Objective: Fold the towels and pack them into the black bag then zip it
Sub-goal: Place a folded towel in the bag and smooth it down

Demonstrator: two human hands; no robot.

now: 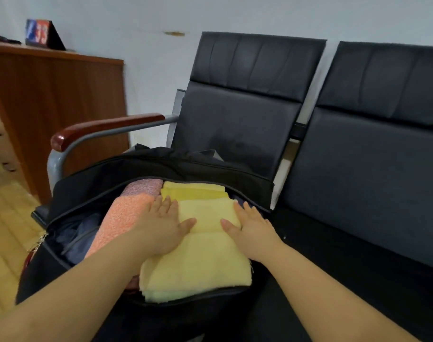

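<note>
A black bag lies unzipped on the left seat of a black bench. Inside it a folded pale yellow towel lies on top, with another yellow towel behind it. To the left lie a folded orange towel and a pinkish speckled towel. My left hand rests flat on the left part of the yellow towel, fingers straight. Flat on the same towel's right edge presses my right hand. The bag's zipper pulls hang at its left end.
The bench has a red-brown armrest at the left and a second black seat at the right. A wooden counter stands behind on the left, with a small calendar stand on it. Yellow floor tiles lie at the lower left.
</note>
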